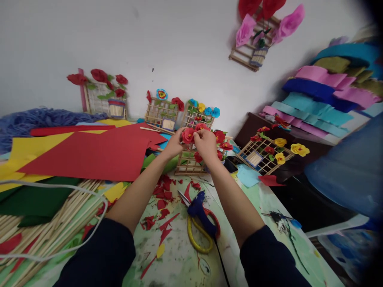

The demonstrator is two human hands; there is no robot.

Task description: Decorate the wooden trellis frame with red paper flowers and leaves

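Both hands are raised over the table at a small lattice frame (191,163) made of thin sticks, which carries several red paper flowers. My left hand (174,144) has its fingers closed at the left edge of a red paper flower (188,136). From the other side, my right hand (206,144) pinches the same flower's right edge. Another red flower (202,126) shows just above the right fingers. Below the hands lie scissors (200,241) with a yellow and a red handle. A dark blue glue gun (198,208) with a black cord rests over them.
Red paper sheets (98,153), wooden sticks (60,223) and a white cable (98,195) lie on the left. Red scraps (163,195) litter the middle. Other flowered frames (163,113) lean on the wall; another frame (254,153) stands right, near stacked coloured paper (317,91).
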